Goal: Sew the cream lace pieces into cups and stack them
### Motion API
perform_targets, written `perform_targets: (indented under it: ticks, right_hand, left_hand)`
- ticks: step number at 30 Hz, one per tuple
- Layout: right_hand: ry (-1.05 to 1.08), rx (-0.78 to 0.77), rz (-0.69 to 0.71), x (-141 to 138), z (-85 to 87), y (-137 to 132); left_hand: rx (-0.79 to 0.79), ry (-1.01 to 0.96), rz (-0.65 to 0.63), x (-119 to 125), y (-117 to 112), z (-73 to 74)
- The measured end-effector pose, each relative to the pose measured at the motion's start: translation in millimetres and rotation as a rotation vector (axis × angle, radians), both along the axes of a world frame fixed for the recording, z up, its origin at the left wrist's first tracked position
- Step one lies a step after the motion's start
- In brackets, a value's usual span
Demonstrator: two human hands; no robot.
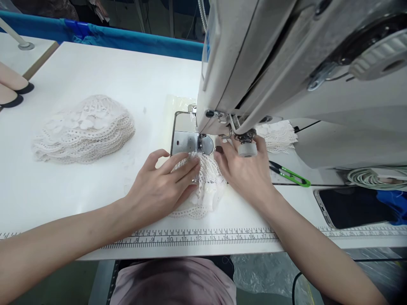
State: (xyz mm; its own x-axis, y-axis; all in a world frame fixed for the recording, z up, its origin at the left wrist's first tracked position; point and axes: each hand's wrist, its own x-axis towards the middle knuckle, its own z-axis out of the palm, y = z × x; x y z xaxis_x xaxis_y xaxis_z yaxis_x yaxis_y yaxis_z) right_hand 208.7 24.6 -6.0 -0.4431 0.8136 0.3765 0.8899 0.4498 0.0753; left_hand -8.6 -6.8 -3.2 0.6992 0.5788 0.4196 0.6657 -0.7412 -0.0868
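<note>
A white lace piece [206, 186] lies on the sewing table [95, 76] in front of the needle plate [187, 142] of the sewing machine [286, 63]. My left hand [162, 186] rests flat on the lace, fingers stretched out toward the presser foot [201, 144]. My right hand [243, 169] presses the right side of the same lace, fingers together near the needle, partly hidden under the machine head.
A stack of white lace pieces [84, 129] sits at the left. More lace [280, 135] lies behind the machine. Green thread snips [291, 174] and a dark phone [349, 207] lie at the right. A ruler strip [197, 237] runs along the front edge.
</note>
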Motion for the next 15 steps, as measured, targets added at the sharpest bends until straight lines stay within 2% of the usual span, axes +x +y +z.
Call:
perform_targets:
  ticks: [4,10,15]
  right_hand:
    - [-0.038,0.067,-0.003,6,6.3,-1]
    - [0.037,0.021,0.180,-10,7.4,-19]
    - [-0.025,-0.029,0.138,-16,2.8,-23]
  left_hand:
    - [-0.025,-0.008,0.008,-1,3,0.5]
    - [-0.042,-0.023,0.006,-1,5,-0.3]
    - [-0.019,0.007,0.030,0,4,-0.5]
